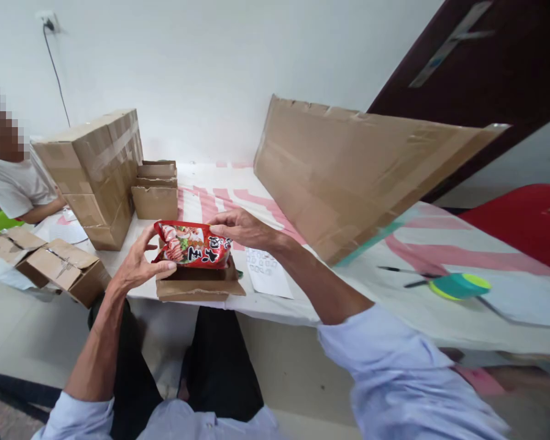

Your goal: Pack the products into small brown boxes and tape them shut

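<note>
A red food packet (195, 244) with a printed picture and dark lettering is held level between my two hands. My left hand (140, 263) grips its left end, thumb on the near side. At the upper right corner, the fingers of my right hand (242, 229) pinch the packet. Directly below it, an open cardboard box (197, 294) sits at the table's front edge, its flaps spread; the packet covers part of the opening, and the inside is mostly hidden.
Stacked taped boxes (96, 171) and small open boxes (154, 201) stand behind left. A large cardboard panel (348, 165) leans at the back. A printed sheet (268, 275), a teal and yellow object (461, 286) and pens lie rightward. A person (13, 183) sits far left, near more boxes (64, 264).
</note>
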{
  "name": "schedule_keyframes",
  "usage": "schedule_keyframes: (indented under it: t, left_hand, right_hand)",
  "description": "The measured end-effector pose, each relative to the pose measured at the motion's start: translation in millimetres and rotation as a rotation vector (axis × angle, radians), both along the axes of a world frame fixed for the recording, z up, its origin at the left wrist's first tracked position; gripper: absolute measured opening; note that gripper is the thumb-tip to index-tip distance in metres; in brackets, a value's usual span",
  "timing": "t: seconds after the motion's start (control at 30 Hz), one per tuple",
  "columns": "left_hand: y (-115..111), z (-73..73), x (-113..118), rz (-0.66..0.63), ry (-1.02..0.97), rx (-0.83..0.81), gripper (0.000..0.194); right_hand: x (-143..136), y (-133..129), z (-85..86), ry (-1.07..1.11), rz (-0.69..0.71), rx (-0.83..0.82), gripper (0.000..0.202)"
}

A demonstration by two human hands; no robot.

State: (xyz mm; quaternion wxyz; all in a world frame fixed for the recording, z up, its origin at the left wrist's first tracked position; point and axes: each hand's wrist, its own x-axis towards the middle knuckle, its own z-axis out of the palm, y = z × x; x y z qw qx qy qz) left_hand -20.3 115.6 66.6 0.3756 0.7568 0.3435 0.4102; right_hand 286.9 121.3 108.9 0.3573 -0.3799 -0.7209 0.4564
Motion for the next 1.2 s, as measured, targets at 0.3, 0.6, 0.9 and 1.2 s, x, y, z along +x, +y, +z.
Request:
schedule_keyframes:
  t: [0.3, 0.6, 0.9, 1.2]
  left_hand:
    - [13.7, 34.9, 14.9, 0.117, -0.532, -0.168, 0.056]
    - [57.3, 28.9, 16.7, 0.148, -0.583, -0.387, 0.067]
    - [89.0, 5.1, 18.5, 0.185, -0.513, -0.441, 0.059]
    - [92.1, -1.9, 16.3, 0.133, -0.419, -0.442, 0.062]
  right_hand:
    - [-17.8, 22.5, -9.4, 0.472, -0.069, -0.009, 0.073]
    - [-36.0, 74.7, -33.8, 0.541, -0.089, -0.049, 0.060]
    - [-32.2, 112.8, -75.4, 0.487, -0.190, -0.159, 0.052]
    - [-29.7, 117.7, -85.3, 0.485, -0.201, -0.170, 0.046]
